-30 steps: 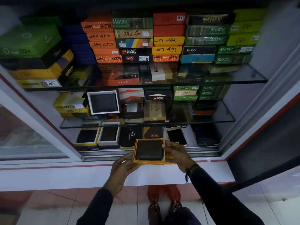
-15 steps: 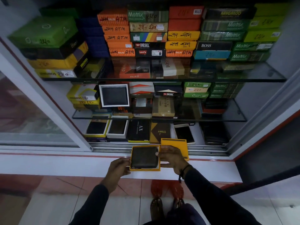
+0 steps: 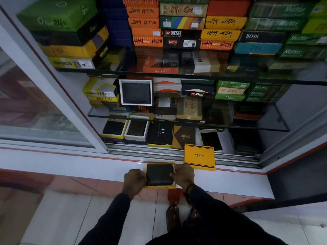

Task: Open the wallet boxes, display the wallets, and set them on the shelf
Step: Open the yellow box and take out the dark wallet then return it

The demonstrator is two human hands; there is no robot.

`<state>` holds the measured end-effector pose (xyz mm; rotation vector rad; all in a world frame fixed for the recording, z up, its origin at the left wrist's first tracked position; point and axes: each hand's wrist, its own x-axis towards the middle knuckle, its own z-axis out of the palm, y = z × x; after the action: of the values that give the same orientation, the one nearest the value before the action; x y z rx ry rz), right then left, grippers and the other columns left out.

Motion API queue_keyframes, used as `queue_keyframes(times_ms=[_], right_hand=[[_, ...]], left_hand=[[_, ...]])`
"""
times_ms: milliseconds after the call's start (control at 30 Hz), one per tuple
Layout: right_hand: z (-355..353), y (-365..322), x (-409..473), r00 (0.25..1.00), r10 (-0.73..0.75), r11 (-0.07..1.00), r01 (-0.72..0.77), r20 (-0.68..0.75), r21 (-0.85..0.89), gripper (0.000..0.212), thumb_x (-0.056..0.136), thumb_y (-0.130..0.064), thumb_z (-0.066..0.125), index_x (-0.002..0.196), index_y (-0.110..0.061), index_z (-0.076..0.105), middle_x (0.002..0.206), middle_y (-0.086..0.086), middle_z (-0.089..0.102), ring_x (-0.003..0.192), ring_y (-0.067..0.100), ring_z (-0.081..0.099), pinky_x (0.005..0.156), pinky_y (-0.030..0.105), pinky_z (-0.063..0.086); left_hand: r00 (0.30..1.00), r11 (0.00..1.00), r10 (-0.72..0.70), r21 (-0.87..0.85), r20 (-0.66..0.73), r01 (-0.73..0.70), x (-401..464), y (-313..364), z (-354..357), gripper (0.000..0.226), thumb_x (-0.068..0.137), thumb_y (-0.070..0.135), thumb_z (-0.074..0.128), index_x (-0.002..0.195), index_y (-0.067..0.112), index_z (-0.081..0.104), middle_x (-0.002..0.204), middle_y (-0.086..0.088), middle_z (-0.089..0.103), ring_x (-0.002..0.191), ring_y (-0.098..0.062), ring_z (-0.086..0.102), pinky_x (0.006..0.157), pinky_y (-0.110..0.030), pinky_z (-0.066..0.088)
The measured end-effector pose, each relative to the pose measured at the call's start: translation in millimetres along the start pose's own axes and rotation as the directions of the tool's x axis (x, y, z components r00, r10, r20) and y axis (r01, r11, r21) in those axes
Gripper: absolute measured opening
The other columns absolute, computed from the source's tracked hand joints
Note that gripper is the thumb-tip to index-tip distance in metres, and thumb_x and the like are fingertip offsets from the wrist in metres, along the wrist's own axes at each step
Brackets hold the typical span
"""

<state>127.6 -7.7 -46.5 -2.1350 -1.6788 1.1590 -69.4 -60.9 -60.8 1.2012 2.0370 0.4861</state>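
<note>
Both hands hold an open yellow box tray [image 3: 160,187] over the white ledge [image 3: 70,165] in front of the display cabinet. The left hand [image 3: 135,179] closes its grip on the left edge of the tray, with the fingers curled around the side. The right hand [image 3: 183,175] closes its grip on the right edge, and its fingertips lie on the right border of the dark wallet [image 3: 159,174] that sits inside the tray. The wallet lies flat and fills almost all of the tray. The near edge of the tray reaches a little past the front of the ledge, above the tiled floor [image 3: 62,218]. The yellow lid [image 3: 199,157], with the word BALISI on it, lies just beside the right hand, partly on the ledge and partly over the metal sliding track [image 3: 141,151] of the cabinet. Behind the track, on the bottom shelf, two other open boxes [image 3: 136,129] show dark wallets, and next to them lie a black box, a brown box and a phone [image 3: 211,139]. On the glass shelf [image 3: 276,121] above, a white-framed box [image 3: 135,92] stands upright with a dark wallet showing. The upper shelves carry stacks of closed boxes [image 3: 221,23] in orange, green, yellow and black. Both sleeves are dark, and a dark band is on the right wrist.
</note>
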Motion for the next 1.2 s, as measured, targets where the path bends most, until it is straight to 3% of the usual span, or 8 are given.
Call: queue_keyframes(times_ms=[200,300,500,633,767,933,1067,1200], right_hand=[[11,13,-10,0.992,-0.11,0.993,0.108,-0.062,-0.039,0.03,0.087,-0.027,0.071,0.115,-0.016,0.07,0.116,0.002,0.074,0.105,0.02,0.069,0.087,0.029,0.058],[16,11,-8,1.0,-0.024,0.999,0.023,0.016,0.043,0.044,0.08,-0.036,0.076,0.119,-0.018,0.067,0.114,0.001,0.073,0.103,0.019,0.07,0.086,0.031,0.059],[7,1,5,0.985,0.17,0.945,-0.168,0.019,0.279,0.027,0.073,-0.032,0.085,0.082,-0.02,0.063,0.093,0.0,0.068,0.091,0.019,0.065,0.082,0.032,0.057],[11,-3,3,0.984,0.175,0.882,-0.174,0.037,0.439,0.039,0.066,-0.021,0.091,0.092,-0.019,0.061,0.102,0.001,0.067,0.097,0.021,0.067,0.075,0.035,0.062],[-1,-7,2,0.977,0.21,0.766,-0.195,0.049,0.613,0.033,0.071,-0.013,0.087,0.096,-0.016,0.065,0.109,0.008,0.07,0.094,0.026,0.069,0.06,0.035,0.062],[-61,-4,6,0.957,0.094,0.559,-0.28,0.276,0.781,0.037,0.088,-0.014,0.073,0.122,-0.003,0.063,0.122,0.019,0.069,0.098,0.03,0.068,0.068,0.032,0.056],[-95,-5,3,0.938,-0.023,0.502,-0.289,0.346,0.815,0.036,0.092,-0.017,0.068,0.125,-0.004,0.063,0.114,0.015,0.069,0.098,0.027,0.065,0.07,0.028,0.054],[-110,-6,-4,0.93,-0.082,0.46,-0.283,0.358,0.842,0.025,0.094,-0.017,0.066,0.118,-0.012,0.063,0.108,0.01,0.064,0.09,0.02,0.062,0.068,0.027,0.052]], left_hand=[[0.999,1.0,-0.003,0.014,-0.035,0.004,10,11,18,0.013,0.082,0.013,0.081,0.093,0.008,0.077,0.098,-0.005,0.075,0.09,-0.021,0.072,0.078,-0.028,0.061],[1.0,1.0,-0.018,0.011,-0.025,0.019,13,11,19,0.012,0.081,0.012,0.081,0.092,0.008,0.077,0.096,-0.005,0.074,0.089,-0.022,0.072,0.077,-0.028,0.061],[0.998,0.998,-0.05,-0.04,0.027,0.051,18,10,14,0.01,0.082,0.005,0.078,0.092,0.006,0.076,0.098,-0.011,0.075,0.087,-0.027,0.075,0.076,-0.044,0.066],[0.996,0.994,-0.056,-0.093,0.063,0.062,16,14,9,0.012,0.084,0.001,0.077,0.095,0.003,0.074,0.099,-0.012,0.073,0.092,-0.029,0.073,0.075,-0.044,0.066],[0.997,0.979,0.023,-0.205,0.075,-0.007,12,9,-7,0.023,0.082,0.001,0.078,0.101,0.009,0.07,0.11,-0.009,0.071,0.103,-0.029,0.069,0.081,-0.045,0.064],[0.94,0.897,0.267,-0.41,0.211,-0.162,-4,38,-49,0.056,0.086,0.008,0.077,0.136,0.029,0.061,0.128,0.013,0.067,0.112,-0.015,0.067,0.082,-0.019,0.055],[0.912,0.829,0.37,-0.505,0.177,-0.239,-12,79,-61,0.07,0.079,0.001,0.082,0.14,0.023,0.058,0.121,-0.001,0.074,0.109,-0.018,0.071,0.088,-0.027,0.06],[0.905,0.808,0.391,-0.532,0.167,-0.251,-14,104,-62,0.086,0.058,0.028,0.091,0.137,0.017,0.06,0.116,-0.02,0.072,0.107,-0.03,0.071,0.094,-0.041,0.058]])
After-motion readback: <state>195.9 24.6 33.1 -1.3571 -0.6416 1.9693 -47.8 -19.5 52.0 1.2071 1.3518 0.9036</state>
